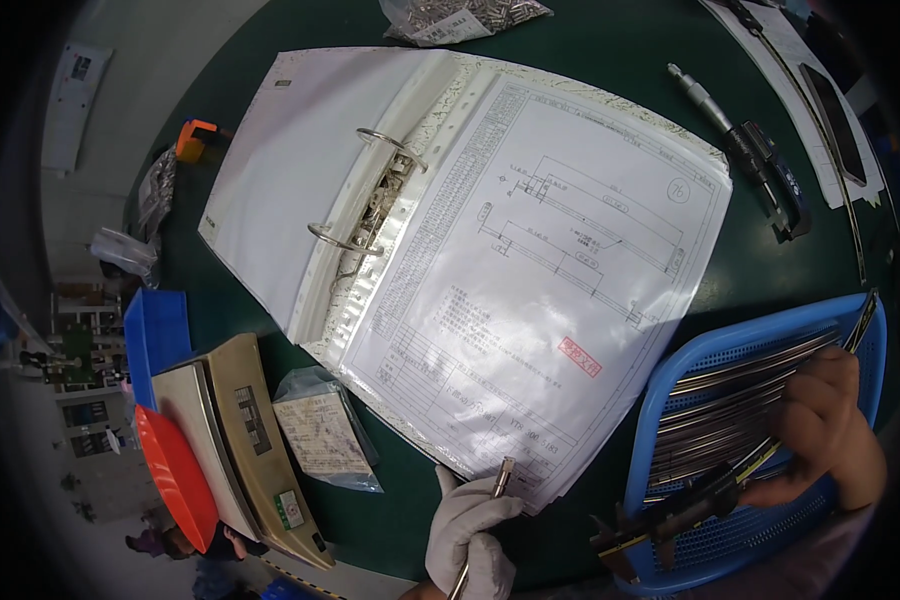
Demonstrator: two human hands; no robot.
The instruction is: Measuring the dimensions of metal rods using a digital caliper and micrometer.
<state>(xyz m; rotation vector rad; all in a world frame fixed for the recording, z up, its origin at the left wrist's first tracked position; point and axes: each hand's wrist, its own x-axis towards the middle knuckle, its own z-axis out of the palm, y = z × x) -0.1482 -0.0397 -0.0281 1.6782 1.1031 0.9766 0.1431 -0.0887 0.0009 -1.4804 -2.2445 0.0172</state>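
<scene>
My left hand (pixel 470 535), in a white glove, is closed around a thin metal rod (pixel 502 480) that stands up past the fingers, over the lower edge of an open ring binder. The binder's right page (pixel 570 250) carries a technical drawing in a clear sleeve. My bare right hand (pixel 820 430) grips a dark caliper (pixel 690 515), its jaws pointing to the lower left. Beneath the caliper and that hand is a blue plastic basket (pixel 660 400) with several long metal rods (pixel 730 400) lying in it.
A micrometer (pixel 745 150) and a phone (pixel 832 125) on papers lie at upper right. On the left stand a weighing scale (pixel 255 440), a red tray (pixel 175 480) and a blue bin (pixel 155 330). A bag of small metal parts (pixel 460 18) is at the far edge.
</scene>
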